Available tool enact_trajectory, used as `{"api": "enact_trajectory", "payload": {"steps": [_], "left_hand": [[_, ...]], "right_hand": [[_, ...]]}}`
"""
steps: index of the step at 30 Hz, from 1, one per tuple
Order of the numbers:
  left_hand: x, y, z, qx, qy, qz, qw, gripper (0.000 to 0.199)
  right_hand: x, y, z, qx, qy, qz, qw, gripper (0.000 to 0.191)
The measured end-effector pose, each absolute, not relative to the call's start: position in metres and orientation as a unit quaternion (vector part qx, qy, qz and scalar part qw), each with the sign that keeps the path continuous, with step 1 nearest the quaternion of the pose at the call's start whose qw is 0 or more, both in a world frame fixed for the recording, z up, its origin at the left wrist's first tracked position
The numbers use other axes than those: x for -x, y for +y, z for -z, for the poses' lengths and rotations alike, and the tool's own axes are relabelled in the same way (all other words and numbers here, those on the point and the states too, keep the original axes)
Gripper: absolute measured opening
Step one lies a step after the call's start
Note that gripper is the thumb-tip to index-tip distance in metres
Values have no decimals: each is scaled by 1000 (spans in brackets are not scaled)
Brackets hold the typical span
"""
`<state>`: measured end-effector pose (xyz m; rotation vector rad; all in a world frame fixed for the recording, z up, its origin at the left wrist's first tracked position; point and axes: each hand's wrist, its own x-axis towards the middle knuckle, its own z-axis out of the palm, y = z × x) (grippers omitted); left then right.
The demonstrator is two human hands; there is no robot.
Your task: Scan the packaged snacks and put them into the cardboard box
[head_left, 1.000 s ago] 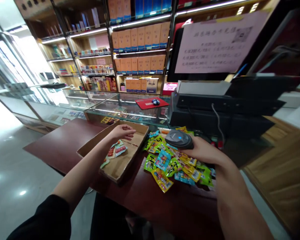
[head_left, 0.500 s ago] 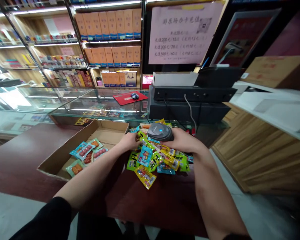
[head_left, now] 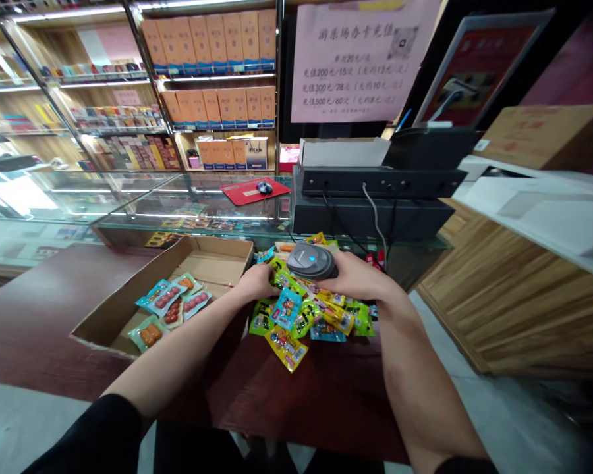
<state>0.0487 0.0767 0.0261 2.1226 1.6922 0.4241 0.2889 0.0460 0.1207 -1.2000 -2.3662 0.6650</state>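
Packets of shiny green, yellow and blue plastic (head_left: 306, 317) lie heaped near the centre of the frame on the dark red-brown counter (head_left: 39, 289). From my screen I follow the counter's surface below the heap to its near edge, low in the frame, and out to the left beyond the shallow, open cardboard box (head_left: 225, 249). Between that box and the heap I see only a narrow gap, crossed by the left hand (head_left: 257, 283).

The right hand (head_left: 353, 276) is wrapped around a dark grey handheld scanner (head_left: 309, 260) with a blue light, just over the heap. Behind, black stacked equipment (head_left: 375, 214) and a glass display case (head_left: 143, 209) bound the far side; a brown wooden cabinet (head_left: 528, 296) fills the right.

The left hand is curled against the heap's left side, fingertips hidden; I cannot tell whether it grips a packet. The left forearm covers part of the box's near side, near some clear-fronted packets of orange and reddish food (head_left: 170, 304). The scanner and right hand hide the heap's back.
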Motion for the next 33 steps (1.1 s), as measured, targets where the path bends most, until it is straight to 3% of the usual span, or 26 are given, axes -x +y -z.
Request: {"api": "enact_trajectory", "payload": {"steps": [6, 18, 25, 33], "left_hand": [[-50, 84, -17, -654, 522, -282, 468, 32], [-62, 73, -64, -402, 435, -490, 640, 26], [-35, 66, -94, -522, 458, -398, 599, 45], [-10, 81, -90, -541, 534, -384, 524, 33]], "right_hand": [[-289, 47, -119, 415, -853, -230, 216, 49], [-290, 44, -122, 420, -842, -256, 225, 43], [-290, 46, -118, 410, -849, -240, 231, 46], [-289, 48, -116, 423, -853, -233, 198, 47]]}}
